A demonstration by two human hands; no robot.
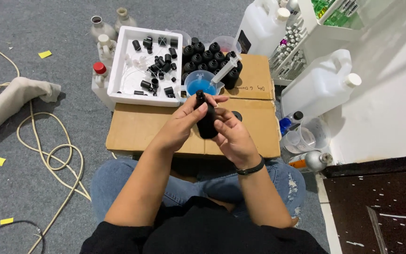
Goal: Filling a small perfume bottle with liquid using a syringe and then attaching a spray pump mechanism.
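A small black bottle point(206, 123) is held upright over a flattened cardboard box point(137, 128) in front of me. My left hand point(180, 123) wraps the bottle's upper part, fingers at its black cap. My right hand point(233, 136) grips the bottle's lower body from the right; a black band sits on that wrist. Just beyond the hands stands a clear cup of blue liquid point(201, 85) with a syringe point(220, 73) resting in it. Behind it is a cluster of several black capped bottles point(207, 59).
A white foam tray point(118, 70) holds several loose black caps. Two large white jugs point(323, 84) point(259, 23), clear measuring cups point(306, 137) and a shelf of small vials point(290, 51) stand at the right. A beige cable point(48, 155) loops over the grey carpet at the left.
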